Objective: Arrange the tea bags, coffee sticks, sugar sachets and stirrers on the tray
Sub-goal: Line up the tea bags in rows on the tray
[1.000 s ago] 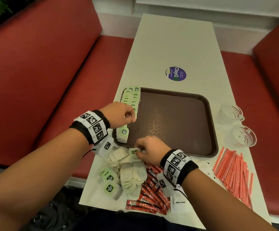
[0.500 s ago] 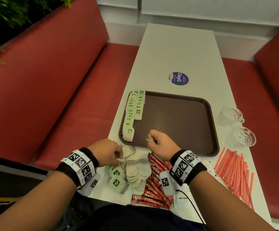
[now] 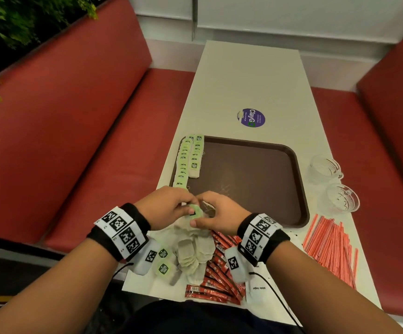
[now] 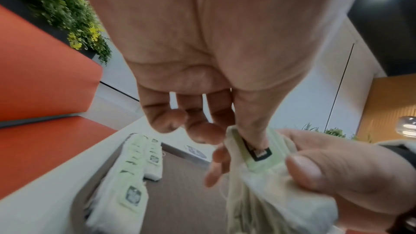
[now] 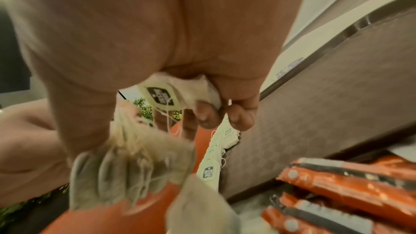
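- Head view: the left hand [image 3: 164,208] and the right hand [image 3: 219,215] meet just above the near left corner of the tray [image 3: 301,189], fingers curled, both pinching the same bunch of tea bags [image 3: 195,212].
- Left wrist view: the left thumb presses a pale green tag against the bunch [image 4: 258,163], while the right thumb [image 4: 315,172] clamps the paper bags from the other side; strings hang below.
- Right wrist view: the right hand [image 5: 157,33] also holds a tagged tea bag [image 5: 162,97] tucked against its palm, with more bags dangling beneath the thumb.
- On the tray, 2 rows of tea bags [image 3: 190,157] run along the left edge, tags up and overlapping; the outer row is longer and reaches toward the hands.
- Loose tea bags [image 3: 193,256] lie in a heap on the table [image 3: 251,75] directly below the hands, near the front edge.
- Red coffee sticks [image 3: 217,276] lie piled just beside that heap, to its right.
- A white sugar sachet [image 3: 258,289] lies partly under the right wrist.
- Red stirrers [image 3: 330,247] lie fanned out on the table to the right of the tray's near corner.
- 2 clear glass cups [image 3: 335,186] stand beside the tray's right rim.
- A round purple sticker [image 3: 252,117] sits on the table beyond the tray.
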